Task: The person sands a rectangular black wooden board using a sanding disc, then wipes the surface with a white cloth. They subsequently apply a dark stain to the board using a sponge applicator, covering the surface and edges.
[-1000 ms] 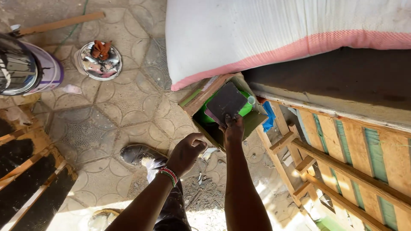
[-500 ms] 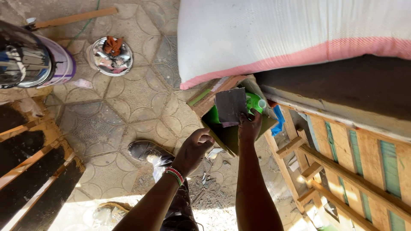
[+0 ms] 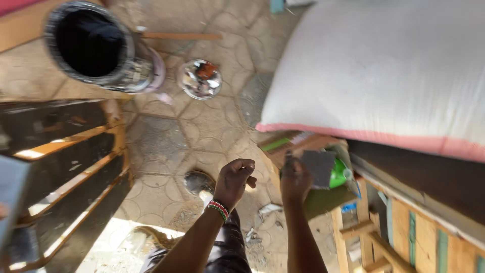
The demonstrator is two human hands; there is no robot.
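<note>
My right hand [image 3: 294,178] pinches a small dark grey square sheet [image 3: 318,167], like sandpaper, and lifts it above an open cardboard box [image 3: 290,146] that sits under the big white sack. A green plastic bottle [image 3: 338,174] lies in that box just behind the sheet. My left hand [image 3: 234,179] hovers to the left of the box with its fingers loosely curled and nothing in it. A beaded band circles its wrist. A shoe [image 3: 198,183] shows on the paving below the left hand.
A large white sack with a pink edge [image 3: 384,81] fills the upper right. A wooden frame [image 3: 404,237] lies lower right, another [image 3: 65,167] at left. A dark metal cylinder [image 3: 96,48] and a shiny bowl [image 3: 199,78] stand on the patterned paving.
The view has swung down and left. My right hand has raised the grey sheet out of the box. My left hand stays curled beside it.
</note>
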